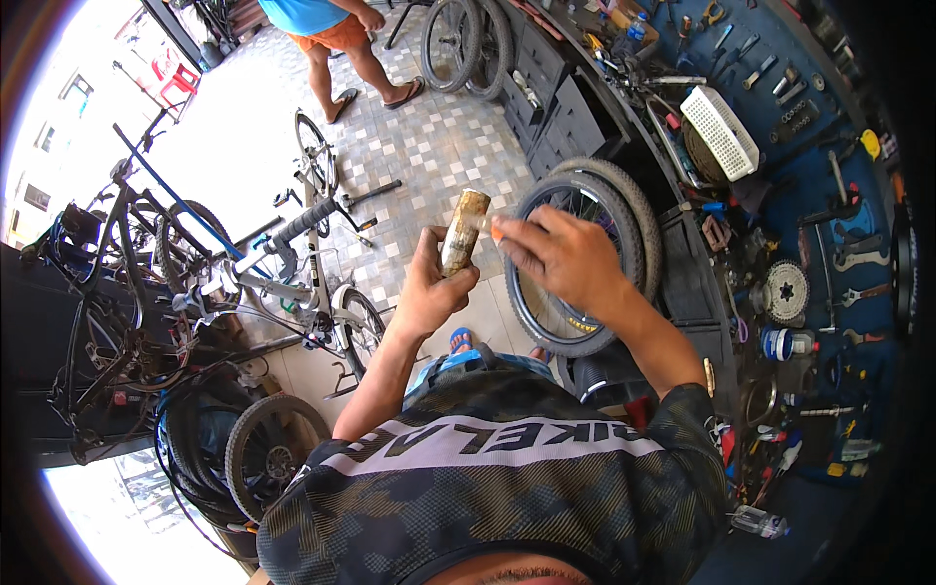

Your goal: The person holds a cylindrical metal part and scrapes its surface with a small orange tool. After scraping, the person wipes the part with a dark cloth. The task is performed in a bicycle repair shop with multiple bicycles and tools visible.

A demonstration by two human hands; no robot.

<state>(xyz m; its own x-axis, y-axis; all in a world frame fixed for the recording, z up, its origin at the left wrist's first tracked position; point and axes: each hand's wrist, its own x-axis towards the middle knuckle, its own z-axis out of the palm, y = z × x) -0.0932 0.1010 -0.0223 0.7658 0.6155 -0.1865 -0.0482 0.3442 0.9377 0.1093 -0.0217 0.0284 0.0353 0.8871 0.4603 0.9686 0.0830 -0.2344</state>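
Observation:
My left hand (435,290) is closed around the lower part of a stained, brownish-silver cylinder (465,226), held upright with a slight tilt. Whether it is a can or a metal tube I cannot make out. Just right of it, my right hand (565,258) pinches a small tool with an orange handle (497,232). The tool's pale, blurred end points at the cylinder's side, and the fingers hide most of the handle. Both hands are raised in front of my body, above the tiled floor (429,136).
Bicycle wheels (582,341) lean against dark drawers (546,58) on the right. A workbench (717,322) there carries tools, a white basket (720,134) and a cassette (786,290). Bicycles (317,175) and a dark frame (125,253) stand left. Another person (341,39) stands beyond.

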